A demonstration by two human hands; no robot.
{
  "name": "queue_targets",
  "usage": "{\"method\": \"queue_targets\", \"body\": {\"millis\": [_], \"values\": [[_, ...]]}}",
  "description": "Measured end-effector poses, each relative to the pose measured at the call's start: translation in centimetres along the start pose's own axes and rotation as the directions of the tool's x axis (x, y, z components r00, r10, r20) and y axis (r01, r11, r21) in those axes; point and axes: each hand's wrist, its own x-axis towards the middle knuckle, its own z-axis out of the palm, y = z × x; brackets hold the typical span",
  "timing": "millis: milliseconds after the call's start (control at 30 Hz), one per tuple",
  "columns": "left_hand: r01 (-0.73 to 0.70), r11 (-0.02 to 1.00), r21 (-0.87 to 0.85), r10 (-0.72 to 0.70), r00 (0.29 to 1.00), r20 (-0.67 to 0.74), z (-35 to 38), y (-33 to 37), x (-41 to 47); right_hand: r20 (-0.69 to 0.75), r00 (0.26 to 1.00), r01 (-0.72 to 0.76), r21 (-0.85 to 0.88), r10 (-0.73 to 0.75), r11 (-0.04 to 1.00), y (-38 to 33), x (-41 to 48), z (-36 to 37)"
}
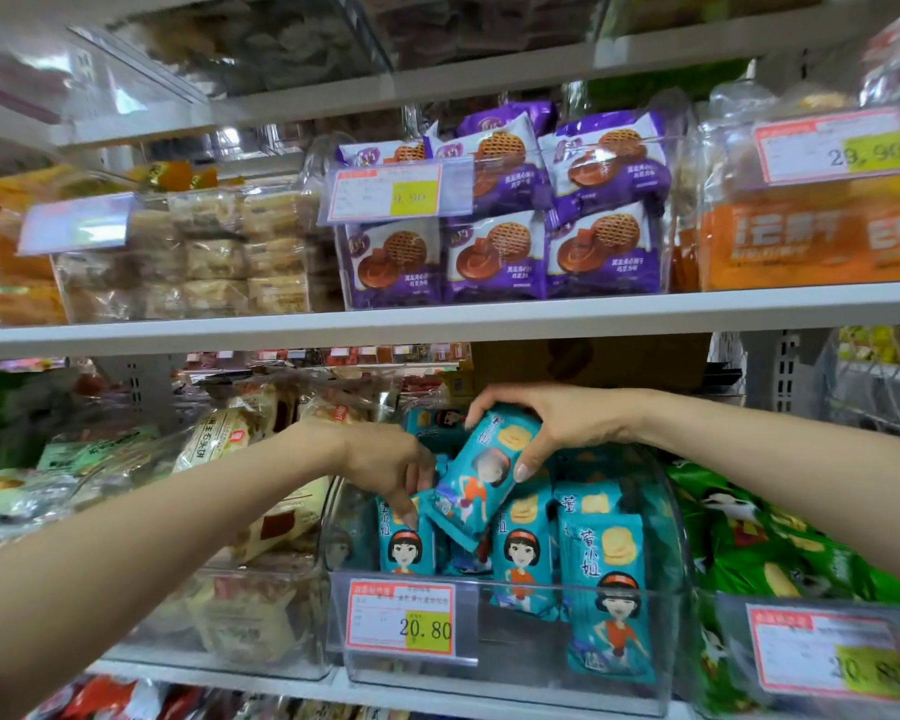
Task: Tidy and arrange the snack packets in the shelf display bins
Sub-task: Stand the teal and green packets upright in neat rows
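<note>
Left hand [391, 465] pinches the lower end of a tilted teal packet [481, 475] above the clear bin [541, 646], probably to steady it for turning. Right hand [557, 423] curls round the packet's upper end over the bin's middle, seemingly to stand it among the upright packets [526, 553] inside the bin.

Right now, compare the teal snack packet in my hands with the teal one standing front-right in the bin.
The held teal packet tilts; the front-right teal packet stands upright. The left hand and right hand grip the held teal packet; no hand touches the front-right teal packet. Both carry the cartoon-girl print.
</note>
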Motion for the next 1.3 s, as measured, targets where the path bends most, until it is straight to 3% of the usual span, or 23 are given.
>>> {"method": "queue_targets", "body": {"millis": [467, 567, 667, 733, 833, 933, 1067, 1133, 1300], "values": [[0.028, 0.999, -0.046, -0.028, 1.0, 0.008, 0.2, -0.5, 0.4, 0.072, 0.996, -0.044, -0.153, 0.056, 0.987, -0.2, 2.2, 1.3], [0.032, 0.981, -0.193, -0.035, 0.999, -0.012, 0.2, -0.6, 0.2, 0.058, 0.996, -0.049, -0.284, 0.069, 0.958, -0.5, 2.6, 1.3], [-0.022, 0.879, -0.476, -0.055, 0.988, -0.146, 0.0, 0.1, 0.1, -0.023, 0.991, -0.133, -0.289, 0.132, 0.948, 0.1, 3.0, 1.8], [-0.095, 0.846, -0.525, -0.038, 0.971, -0.237, -0.1, 0.9, 0.3, -0.063, 0.985, -0.175, -0.295, 0.163, 0.939, 0.5, 2.9, 2.2], [-0.115, 0.87, -0.479, -0.025, 0.961, -0.275, 0.1, 1.7, 1.1, -0.099, 0.982, -0.183, -0.352, 0.158, 0.918, 0.6, 2.9, 2.5], [-0.093, 0.882, -0.463, -0.011, 0.976, -0.218, 0.6, 2.0, 1.5, -0.106, 0.972, -0.234, -0.411, 0.209, 0.881, 0.3, 1.9, 2.4], [-0.077, 0.914, -0.399, 0.027, 0.991, -0.131, 1.1, 2.3, 1.5, -0.079, 0.964, -0.219, -0.777, 0.254, 0.59, -0.8, 0.0, 2.6], [-0.06, 0.954, -0.293, 0.02, 0.99, -0.139, 1.0, 2.5, 1.7, -0.032, 0.951, -0.19, -0.845, 0.307, 0.5, -0.7, -0.2, 3.4], [-0.037, 0.993, -0.109, 0.015, 0.981, -0.191, 1.5, 3.1, 1.9, -0.012, 0.94, -0.223, -0.778, 0.341, 0.588, -0.4, 0.0, 3.8]]}}
